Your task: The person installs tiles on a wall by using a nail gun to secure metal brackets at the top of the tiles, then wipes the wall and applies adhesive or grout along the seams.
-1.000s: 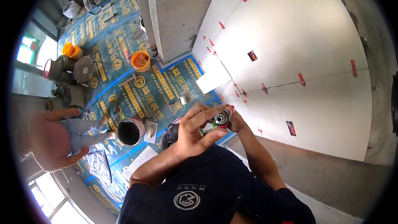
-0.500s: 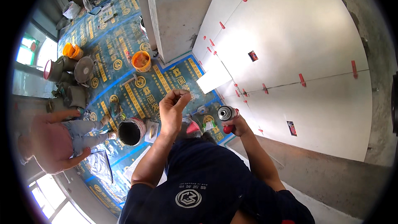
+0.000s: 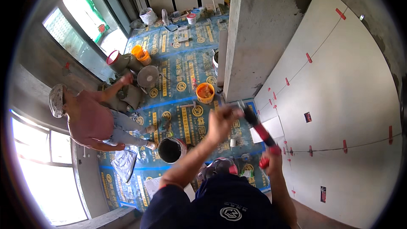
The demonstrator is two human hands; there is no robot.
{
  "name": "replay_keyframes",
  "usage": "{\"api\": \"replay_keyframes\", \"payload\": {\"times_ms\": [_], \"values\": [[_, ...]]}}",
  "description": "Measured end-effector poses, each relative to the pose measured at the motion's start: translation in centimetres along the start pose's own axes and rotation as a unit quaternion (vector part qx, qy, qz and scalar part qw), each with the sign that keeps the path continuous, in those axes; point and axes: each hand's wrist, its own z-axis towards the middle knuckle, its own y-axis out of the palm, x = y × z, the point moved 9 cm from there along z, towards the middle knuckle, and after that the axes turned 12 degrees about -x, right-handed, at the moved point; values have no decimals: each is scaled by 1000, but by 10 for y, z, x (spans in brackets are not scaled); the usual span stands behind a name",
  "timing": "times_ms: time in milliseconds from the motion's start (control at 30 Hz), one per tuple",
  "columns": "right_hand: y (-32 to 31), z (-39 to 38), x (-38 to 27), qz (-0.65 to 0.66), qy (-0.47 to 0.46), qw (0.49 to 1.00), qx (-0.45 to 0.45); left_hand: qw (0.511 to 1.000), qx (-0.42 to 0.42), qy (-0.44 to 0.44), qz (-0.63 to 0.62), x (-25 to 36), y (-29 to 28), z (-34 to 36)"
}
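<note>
My right hand [image 3: 273, 163] is wrapped round the grip of a red and black power drill [image 3: 263, 133], with a red knob beside the fingers. The drill's dark front end points up and left. Close to that end is my left hand [image 3: 221, 124], raised with its fingers curled together and blurred. Whatever they pinch is too small or smeared to make out. To the right, large pale tiles [image 3: 339, 114] cover the wall, with red clips [image 3: 309, 57] along their joints and dark box cut-outs [image 3: 308, 117].
Another person [image 3: 91, 118] stands at the left with one arm stretched out. A bucket of dark mix [image 3: 171, 150] and an orange bucket [image 3: 205, 93] sit on the printed floor sheet [image 3: 178, 118]. A concrete column [image 3: 250, 38] rises behind my hands. A white piece [image 3: 267, 130] leans near the tiles.
My view has swung up and left. The drill has turned from facing me to pointing up-left, and my left hand has come close to its front end. The other person's arm has lifted.
</note>
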Motion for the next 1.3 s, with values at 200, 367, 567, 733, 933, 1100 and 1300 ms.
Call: {"api": "replay_keyframes", "payload": {"times_ms": [200, 367, 567, 733, 933, 1100, 1300], "values": [[149, 6, -141, -149, -172, 973, 32, 955, 19, -9, -295, 41, -77, 89], [117, -32, -131, -283, -197, 934, 92, 965, 96, -26, -245, -2, -66, 30], [11, -73, -56, -325, -137, 920, 170, 894, 85, -251, -361, -147, 0, -51], [-8, -119, -35, -273, -30, 940, 201, 919, -98, -299, -240, -149, 51, -79], [-62, -141, -3, -232, -52, 954, 184, 934, -195, -281, -105, -134, 80, -82], [-85, -161, 32, -169, -9, 965, 198, 922, -230, -290, -113, -134, 103, -90], [-100, -203, 49, -129, 11, 965, 229, 826, -215, -366, -371, -223, 138, -140]]}}
